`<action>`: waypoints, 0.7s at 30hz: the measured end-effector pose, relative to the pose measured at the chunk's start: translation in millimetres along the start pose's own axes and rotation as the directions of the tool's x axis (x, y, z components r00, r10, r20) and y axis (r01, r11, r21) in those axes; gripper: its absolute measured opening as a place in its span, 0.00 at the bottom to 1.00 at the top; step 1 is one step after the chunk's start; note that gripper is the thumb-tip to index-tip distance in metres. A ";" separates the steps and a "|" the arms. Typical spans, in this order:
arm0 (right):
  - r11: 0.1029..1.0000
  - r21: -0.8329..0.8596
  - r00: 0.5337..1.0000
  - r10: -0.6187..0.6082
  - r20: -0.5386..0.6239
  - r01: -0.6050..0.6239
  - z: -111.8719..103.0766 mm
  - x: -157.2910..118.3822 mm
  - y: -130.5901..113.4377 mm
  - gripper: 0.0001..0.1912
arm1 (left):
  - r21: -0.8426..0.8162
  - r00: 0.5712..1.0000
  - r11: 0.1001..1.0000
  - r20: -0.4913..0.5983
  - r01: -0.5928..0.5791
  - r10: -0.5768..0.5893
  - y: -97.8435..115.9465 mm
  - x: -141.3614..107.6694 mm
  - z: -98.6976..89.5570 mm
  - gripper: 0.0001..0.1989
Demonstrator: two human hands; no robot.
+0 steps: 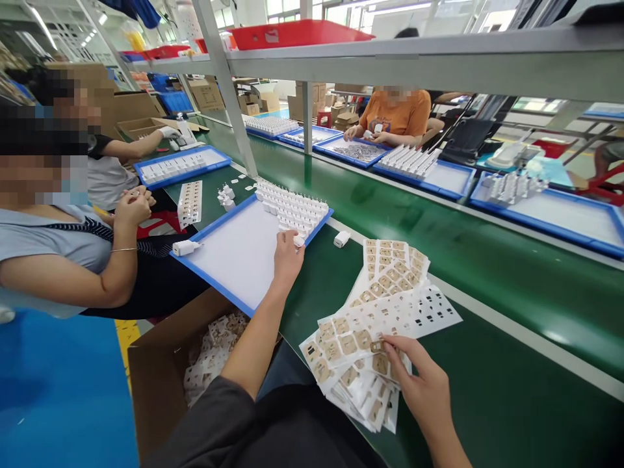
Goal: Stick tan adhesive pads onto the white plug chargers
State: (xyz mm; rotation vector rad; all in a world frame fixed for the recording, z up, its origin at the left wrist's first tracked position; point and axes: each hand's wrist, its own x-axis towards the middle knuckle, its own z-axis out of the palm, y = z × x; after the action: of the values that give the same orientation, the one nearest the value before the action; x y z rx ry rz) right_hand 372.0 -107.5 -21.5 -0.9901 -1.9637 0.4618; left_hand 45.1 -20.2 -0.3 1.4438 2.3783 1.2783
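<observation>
My left hand [287, 259] reaches over the right edge of a blue-rimmed tray [219, 279], its fingers closed on a white plug adapter [298, 240]. Beside it, rows of white plug adapters [292, 207] with their pins up fill the tray's far end. On the right, my right hand [423, 380] pinches a small beige sticker [377, 346] at the top of a fanned pile of sticker sheets [390, 312]. Some sheets have blank cut-outs where the green bench shows through. A single white adapter [342, 239] lies on the bench between tray and sheets.
Another adapter [186, 247] rests on the tray's left corner. Below stands a cardboard box [160, 370] of used sheets. A co-worker [73, 260] sits close on the left. Beyond the green belt [439, 227] are more blue trays [560, 218]; a shelf [414, 62] crosses above.
</observation>
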 end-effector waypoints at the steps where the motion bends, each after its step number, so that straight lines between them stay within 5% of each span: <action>1: 1.000 0.008 1.000 0.002 -0.005 -0.002 -0.1 0.4 -1.4 0.07 | -0.132 1.000 0.991 -0.012 -0.001 0.000 -0.5 -7.8 -6.1 0.16; 3: 0.999 0.036 1.000 0.013 -0.005 -0.013 0.2 0.9 -4.6 0.06 | -0.495 0.998 0.867 0.064 0.055 -0.027 0.2 -30.2 -17.9 0.17; 6: 0.993 0.101 0.998 0.054 0.020 -0.056 2.5 1.1 -10.5 0.06 | -0.803 0.907 0.456 0.420 0.384 -0.024 7.6 -74.9 -29.2 0.21; 10: 0.953 0.257 0.984 0.132 0.116 -0.158 4.8 3.4 -25.3 0.05 | -0.664 0.668 0.094 0.744 0.742 -0.017 25.4 -131.1 -29.9 0.24; 13: 0.891 0.406 0.969 0.120 0.216 -0.201 2.6 10.7 -42.5 0.05 | -0.544 0.544 -0.006 0.839 0.839 0.017 37.5 -156.4 -27.0 0.24; 15: 0.840 0.490 0.960 0.117 0.256 -0.233 -0.3 18.9 -53.4 0.05 | -0.501 0.501 -0.018 0.863 0.865 0.066 43.3 -164.8 -25.7 0.23; 17: 0.782 0.553 0.948 0.154 0.277 -0.288 -3.1 28.3 -61.4 0.04 | -0.560 0.558 0.019 0.827 0.828 0.071 47.5 -168.1 -25.2 0.20; 21: 0.701 0.607 0.925 0.243 0.291 -0.374 -3.0 42.9 -69.2 0.05 | -0.772 0.808 0.340 0.587 0.538 0.055 50.5 -165.4 -27.8 0.13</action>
State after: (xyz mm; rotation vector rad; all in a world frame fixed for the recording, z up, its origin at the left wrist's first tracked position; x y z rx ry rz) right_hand 328.9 -116.5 47.1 -0.8208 -1.5786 1.3843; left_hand 159.1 -153.1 -2.4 0.7833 1.0179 1.4571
